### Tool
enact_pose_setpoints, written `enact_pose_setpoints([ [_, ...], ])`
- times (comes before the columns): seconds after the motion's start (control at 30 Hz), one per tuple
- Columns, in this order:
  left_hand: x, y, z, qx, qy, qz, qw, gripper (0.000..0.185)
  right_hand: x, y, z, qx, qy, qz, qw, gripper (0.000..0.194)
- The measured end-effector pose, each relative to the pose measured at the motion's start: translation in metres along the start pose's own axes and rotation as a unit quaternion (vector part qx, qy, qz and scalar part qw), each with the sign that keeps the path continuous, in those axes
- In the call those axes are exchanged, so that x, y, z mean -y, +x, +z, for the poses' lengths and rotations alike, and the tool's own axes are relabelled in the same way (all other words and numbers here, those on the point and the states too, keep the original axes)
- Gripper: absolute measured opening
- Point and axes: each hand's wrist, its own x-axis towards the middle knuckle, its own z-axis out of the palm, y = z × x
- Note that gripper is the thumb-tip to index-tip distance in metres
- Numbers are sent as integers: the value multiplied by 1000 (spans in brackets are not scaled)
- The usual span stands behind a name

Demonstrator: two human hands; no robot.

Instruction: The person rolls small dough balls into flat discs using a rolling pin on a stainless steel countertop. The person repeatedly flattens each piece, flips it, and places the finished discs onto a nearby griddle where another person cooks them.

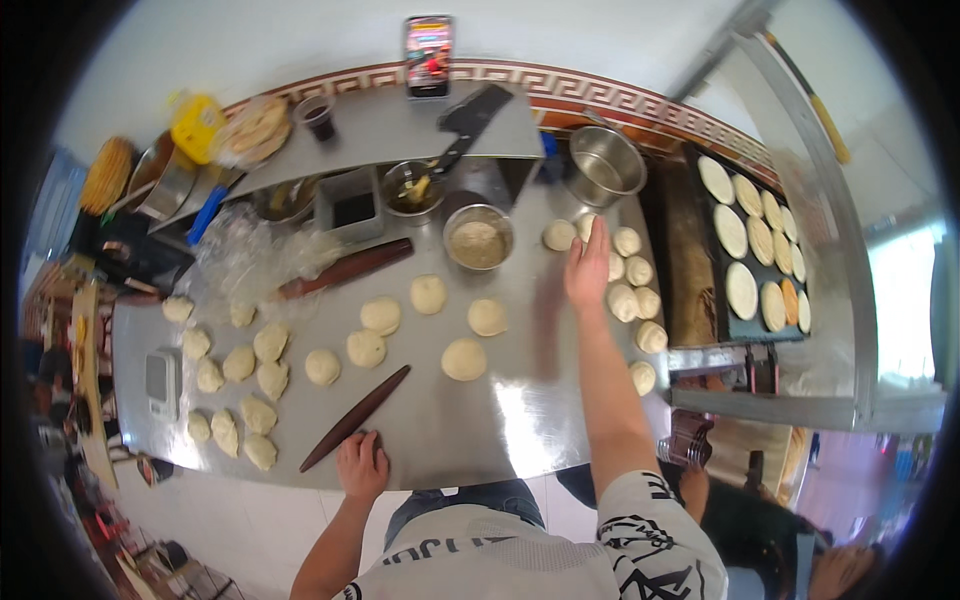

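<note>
My right hand (589, 262) is stretched out flat, fingers straight, at a group of coiled dough rounds (638, 271) on the right of the steel table. It partly covers one dough round (587, 225); whether it presses on it is hard to tell. My left hand (362, 463) rests at the table's near edge, fingers loosely bent, beside a dark tapered wooden rolling pin (356, 418). Contact with the pin is unclear. Between the hands lie flattened dough discs (464, 359). Several rough dough pieces (259, 416) are spread on the left.
A steel bowl of pale paste (478, 238), a steel pot (604, 166) and a second rolling pin (352, 266) stand farther back. A cleaver (474, 120) and a phone (428, 56) are on the shelf. Flatbreads lie on a griddle (763, 330) at right. Another person (750, 525) is close by, lower right.
</note>
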Motion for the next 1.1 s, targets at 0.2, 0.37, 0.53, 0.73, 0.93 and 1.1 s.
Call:
enact_pose_setpoints([
  [0.2,-2,-3,-6,-40,-27,-3,999,35,35,20,-4,292,-53,-10,955,66],
  [0.37,-1,-3,-13,-43,-23,7,999,37,156,-36,-41,177,160,29,971,54],
  [0.53,-1,-4,-14,-58,-23,14,998,33,347,-153,25,394,259,-332,817,71],
  [0.73,5,-10,-2,-91,-19,23,995,33,508,-209,113,375,124,-574,717,68],
  [0.93,4,-11,2,-8,-20,-1,1000,34,545,-274,149,485,213,-460,712,57],
  [1.1,10,-9,4,-91,-106,3,990,45,586,-294,152,558,160,-405,706,31],
])
